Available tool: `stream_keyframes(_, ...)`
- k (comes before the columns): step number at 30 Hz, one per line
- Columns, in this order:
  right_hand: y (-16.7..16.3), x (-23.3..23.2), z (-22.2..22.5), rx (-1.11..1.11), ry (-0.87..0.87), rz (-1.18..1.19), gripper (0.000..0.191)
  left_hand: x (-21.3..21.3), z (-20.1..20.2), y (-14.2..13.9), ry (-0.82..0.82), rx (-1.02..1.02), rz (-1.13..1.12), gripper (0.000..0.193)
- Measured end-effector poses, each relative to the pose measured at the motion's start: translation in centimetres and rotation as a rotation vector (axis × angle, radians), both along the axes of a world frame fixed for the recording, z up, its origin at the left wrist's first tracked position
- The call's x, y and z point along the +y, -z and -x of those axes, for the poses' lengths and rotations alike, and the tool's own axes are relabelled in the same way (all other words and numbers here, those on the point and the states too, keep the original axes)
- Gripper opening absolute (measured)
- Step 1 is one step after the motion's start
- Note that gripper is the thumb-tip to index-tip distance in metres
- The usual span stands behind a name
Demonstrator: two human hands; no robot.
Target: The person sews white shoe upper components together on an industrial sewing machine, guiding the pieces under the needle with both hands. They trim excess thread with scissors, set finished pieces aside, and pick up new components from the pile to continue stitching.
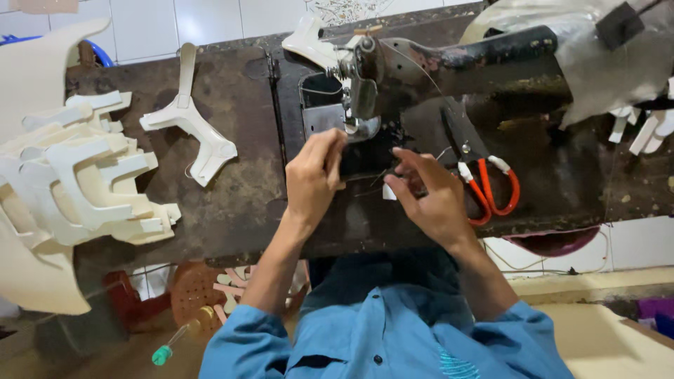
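Observation:
My left hand (312,179) rests on the bed of an old dark sewing machine (421,60). Its bent fingers hold a dark piece (365,160) just below the presser foot (361,126). My right hand (430,193) is to the right of it, with thumb and forefinger pinched on a thin thread (444,151) that runs across the bed. A small white scrap (388,191) lies between the two hands. What lies under my palms is hidden.
Orange-handled scissors (484,186) lie just right of my right hand. A white Y-shaped cut piece (189,119) lies on the dark wooden table (232,203), and a stack of similar white pieces (84,179) fills the left side. More white pieces (649,130) sit far right.

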State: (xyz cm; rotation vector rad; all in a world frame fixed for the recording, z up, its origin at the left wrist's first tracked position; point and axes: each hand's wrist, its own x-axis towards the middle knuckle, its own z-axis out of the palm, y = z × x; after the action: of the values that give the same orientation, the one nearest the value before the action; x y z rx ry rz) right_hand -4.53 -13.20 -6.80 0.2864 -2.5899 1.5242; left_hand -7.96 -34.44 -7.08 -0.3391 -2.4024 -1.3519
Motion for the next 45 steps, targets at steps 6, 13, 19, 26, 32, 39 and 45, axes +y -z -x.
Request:
stream_keyframes(6,0.2,1.2,-2.6,-0.098,-0.052,0.052,0.039,0.7,0.6,0.7,0.012,0.115,0.194,0.018)
stream_keyframes(13,1.6,2.0,-4.6,0.067,-0.069,-0.088,0.039,2.4,0.5,1.1,0.003,0.227,0.334,0.027)
stream_keyframes(19,1.2,3.3,-3.5,0.022,-0.092,0.195,0.035,2.7,-0.5,1.5,-0.026,0.212,0.279,0.019)
stream_keyframes(26,2.4,2.4,7.8,-0.230,-0.062,-0.027,0.031,2.5,-1.5,1.1,-0.045,0.239,0.250,0.015)
stream_keyframes(32,3.4,1.3,13.1,0.217,-0.365,0.048,0.047,2.1,-1.8,0.5,-0.036,0.271,0.245,0.012)
stream_keyframes(39,4.5,0.2,16.3,-0.077,-0.051,-0.282,0.056,2.1,-1.3,1.3,0.107,0.224,0.205,0.011)
stream_keyframes(45,3.3,3.9,10.1,-0.446,-0.074,-0.096,0.048,-0.5,0.2,1.2,0.215,0.224,0.576,0.014)
